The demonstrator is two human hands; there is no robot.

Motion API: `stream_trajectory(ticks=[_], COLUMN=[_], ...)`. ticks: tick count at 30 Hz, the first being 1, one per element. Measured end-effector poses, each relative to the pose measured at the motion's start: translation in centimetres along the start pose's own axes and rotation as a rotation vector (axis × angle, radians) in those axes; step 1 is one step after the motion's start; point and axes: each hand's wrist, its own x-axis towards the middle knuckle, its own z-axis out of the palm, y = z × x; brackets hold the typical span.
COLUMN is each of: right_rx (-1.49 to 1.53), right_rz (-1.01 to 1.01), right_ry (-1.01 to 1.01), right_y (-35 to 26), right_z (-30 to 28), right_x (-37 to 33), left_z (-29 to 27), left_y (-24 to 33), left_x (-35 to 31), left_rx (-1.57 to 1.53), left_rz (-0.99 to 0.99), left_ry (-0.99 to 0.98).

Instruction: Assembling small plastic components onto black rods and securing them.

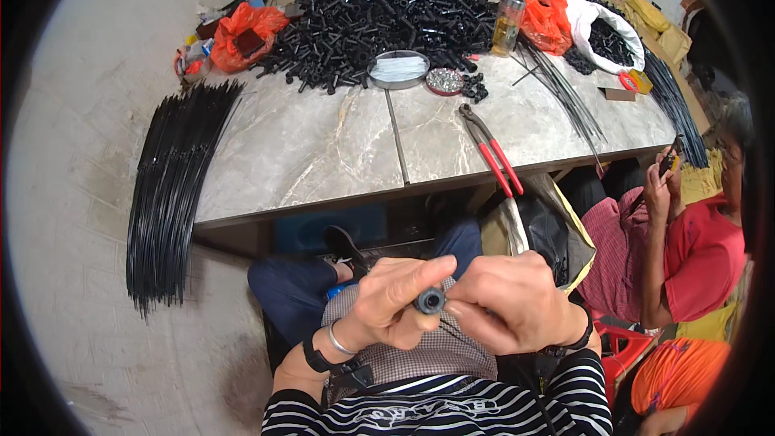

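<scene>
My left hand [397, 299] grips a small black tubular part [430, 300], its round hollow end facing up toward me. Close against it, my right hand [513, 303] is closed in a pinch at the part's side; whatever its fingers hold is too small or hidden to make out. Both hands are above my lap. Beyond them, pincers with red handles [494, 157] lie across the table's front edge. A thin dark rod [396, 137] rests on the tabletop to their left.
A large heap of black tubular parts [379, 24] covers the back of the table [323, 153]. A dish of pale thin sticks [399, 69] and a tin of small metal pieces [445, 81] stand before it. Black rods [173, 194] overhang the left edge. A co-worker [694, 242] sits at right.
</scene>
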Motion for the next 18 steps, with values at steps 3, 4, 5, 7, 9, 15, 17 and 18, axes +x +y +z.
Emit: stream_trajectory(ticks=[3,4,5,7,9,15,17,18], right_rx=[0.472,0.717,0.96,1.114,1.372,-0.82,-1.013,-1.038], right_rz=[0.179,0.362,0.547,0.726,0.825,0.529,0.582,0.629], right_ry=[-0.089,-0.144,-0.194,-0.228,-0.258,0.068,0.048,0.05], right_y=[2.2,2.7,3.2,4.1,5.4,16.4,21.3,21.9], right_z=[0.6,0.9,1.1,1.4,2.0,2.0,2.1,2.1], right_x=[-0.3,-0.7,-1.0,-1.3,-1.2,1.3,-0.2,0.1], left_z=[0.3,0.4,0.2,-0.5,-0.9,-4.8,-6.0,-6.5], left_y=[-1.7,-2.3,-2.7,-3.2,-4.1,-7.3,-8.2,-8.6], left_x=[-1.0,-1.3,-1.5,-2.0,-2.5,-3.5,-4.4,-4.8], left_rx=[-0.008,0.003,-0.005,0.041,0.094,0.099,-0.036,-0.082], left_rz=[0.061,0.094,0.082,-0.011,-0.044,-0.495,-0.626,-0.691], left_ry=[0.001,-0.007,-0.006,-0.106,-0.099,0.189,0.28,0.324])
